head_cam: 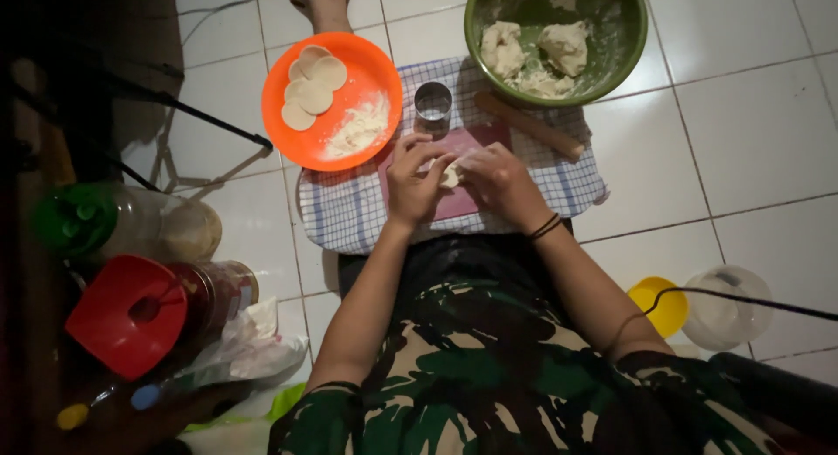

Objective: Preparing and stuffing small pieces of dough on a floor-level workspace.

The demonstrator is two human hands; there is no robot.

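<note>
Dough piece (450, 173), small and pale, sits pinched between the left hand (414, 182) and the right hand (497, 182), both closed on it above the pink board (467, 142). I think even finger pressure keeps it from tearing. Farther are the metal ring cutter (433, 101), the orange plate (375, 71) with cut rounds, the rolling pin (532, 126) and the green bowl (628, 53).

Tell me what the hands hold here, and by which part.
Both the left hand and right hand pinch a small piece of dough between their fingertips, at its left and right edges.
</note>
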